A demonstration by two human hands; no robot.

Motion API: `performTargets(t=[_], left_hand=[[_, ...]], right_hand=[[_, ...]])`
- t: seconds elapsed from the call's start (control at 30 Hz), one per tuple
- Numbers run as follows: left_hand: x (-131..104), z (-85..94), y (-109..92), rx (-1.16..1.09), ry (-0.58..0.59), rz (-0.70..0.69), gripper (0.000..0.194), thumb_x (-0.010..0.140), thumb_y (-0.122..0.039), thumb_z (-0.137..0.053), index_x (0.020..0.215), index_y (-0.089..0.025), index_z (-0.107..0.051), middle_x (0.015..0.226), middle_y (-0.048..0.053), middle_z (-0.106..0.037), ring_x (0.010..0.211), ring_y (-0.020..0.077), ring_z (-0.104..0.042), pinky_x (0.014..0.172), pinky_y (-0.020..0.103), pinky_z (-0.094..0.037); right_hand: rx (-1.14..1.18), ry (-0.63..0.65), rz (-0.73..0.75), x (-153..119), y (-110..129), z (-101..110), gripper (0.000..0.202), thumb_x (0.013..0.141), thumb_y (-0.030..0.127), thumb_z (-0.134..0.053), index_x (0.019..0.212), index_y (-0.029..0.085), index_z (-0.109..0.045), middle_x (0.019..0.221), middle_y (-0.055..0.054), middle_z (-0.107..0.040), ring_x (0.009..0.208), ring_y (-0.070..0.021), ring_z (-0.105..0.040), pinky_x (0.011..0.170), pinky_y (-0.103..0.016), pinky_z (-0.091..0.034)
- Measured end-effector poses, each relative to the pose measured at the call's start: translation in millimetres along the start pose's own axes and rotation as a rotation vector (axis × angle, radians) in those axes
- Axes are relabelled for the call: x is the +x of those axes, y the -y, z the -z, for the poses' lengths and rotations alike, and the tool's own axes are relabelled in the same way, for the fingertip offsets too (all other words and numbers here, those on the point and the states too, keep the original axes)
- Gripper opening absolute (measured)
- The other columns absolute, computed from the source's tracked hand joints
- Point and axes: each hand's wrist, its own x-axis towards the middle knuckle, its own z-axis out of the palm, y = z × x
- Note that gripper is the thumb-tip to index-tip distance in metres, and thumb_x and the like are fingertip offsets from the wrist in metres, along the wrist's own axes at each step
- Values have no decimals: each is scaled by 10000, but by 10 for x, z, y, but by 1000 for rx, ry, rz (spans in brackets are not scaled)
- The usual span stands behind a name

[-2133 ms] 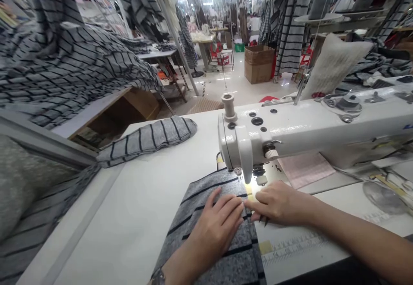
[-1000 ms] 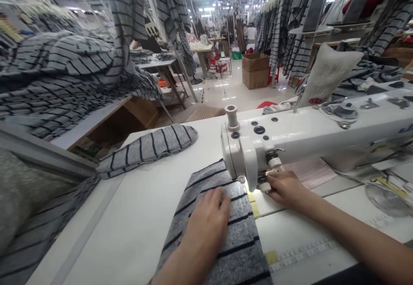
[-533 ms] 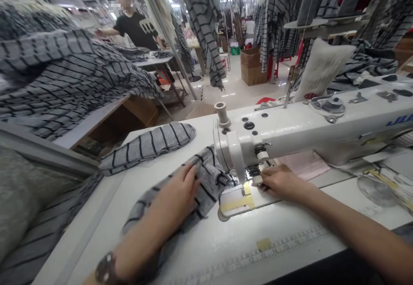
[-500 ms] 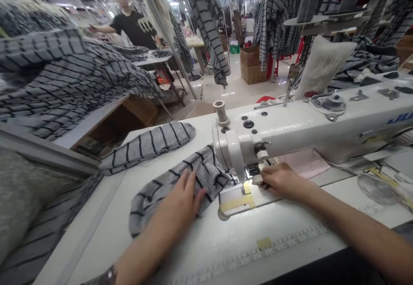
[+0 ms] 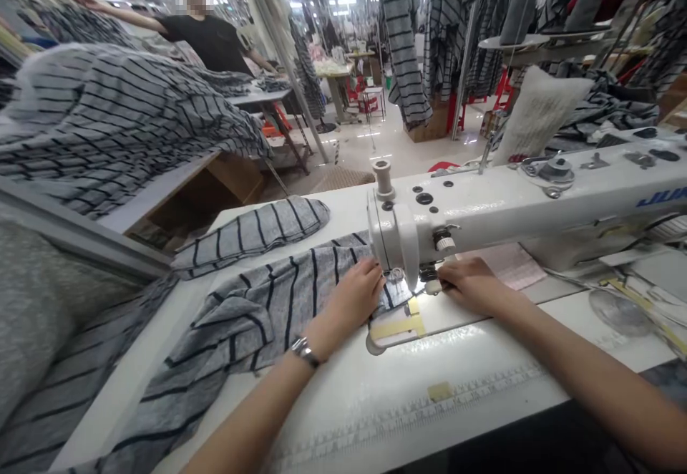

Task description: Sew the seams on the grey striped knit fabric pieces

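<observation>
A grey fabric piece with black stripes lies on the white sewing table, its right end under the head of the sewing machine. My left hand, with a metal band on the wrist, is closed on that fabric just left of the needle area. Its fingertips are partly hidden beside the machine head. Right of the needle, my right hand is closed, its fingertips by the presser foot. Whatever it pinches is hidden. Yellow tape marks the plate in front of the needle.
Folded striped pieces lie at the table's back left. A printed ruler runs along the front edge. Pink cloth rests under the machine arm. To the left is a large heap of striped fabric, with a person behind it.
My left hand has moved right, up to the needle, and its spread fingers have closed. The striped fabric, bunched before, now stretches toward the lower left. My right hand stays by the presser foot.
</observation>
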Motion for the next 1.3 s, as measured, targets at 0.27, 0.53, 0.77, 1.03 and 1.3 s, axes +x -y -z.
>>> performTargets(t=[0.27, 0.53, 0.77, 1.03, 1.3], left_hand=[[-510, -23, -336, 7, 49, -128, 349, 1018, -229, -373, 1315, -136, -530, 1303, 123, -629, 1200, 246, -595, 980, 428, -548], [-383, -106, -317, 128, 13, -111, 327, 1012, -266, -371, 1215, -154, -602, 1213, 147, -634, 1125, 299, -593, 927, 477, -516], [-331, -109, -326, 136, 10, -139, 325, 1017, -271, -360, 1149, -133, -623, 1074, 153, -660, 992, 288, -624, 922, 493, -477], [-324, -107, -347, 100, -52, -154, 309, 1009, -236, -358, 1139, -125, -616, 1058, 149, -671, 939, 277, -624, 812, 430, -474], [-278, -133, -352, 109, -157, -132, 254, 1018, -197, -380, 1059, -114, -616, 965, 94, -718, 887, 215, -666, 947, 425, -439]], right_hand=[[19, 13, 48, 18, -28, 2, 167, 923, 178, -553, 918, 180, -720, 841, -59, -722, 772, -211, -656, 675, -282, -397], [-13, -76, 133, 10, -29, -73, 153, 901, 169, -559, 859, 178, -706, 683, -30, -681, 647, -179, -628, 591, -263, -370], [-11, -40, 171, -28, 43, -33, 213, 965, 212, -493, 954, 188, -704, 700, -26, -682, 648, -171, -629, 611, -258, -414], [-25, -94, 208, -43, 51, -40, 256, 982, 207, -458, 962, 183, -712, 626, -8, -652, 550, -148, -578, 496, -246, -349], [2, -77, 137, -28, 65, -32, 210, 893, 167, -528, 973, 229, -711, 726, -4, -702, 616, -153, -631, 537, -229, -416]])
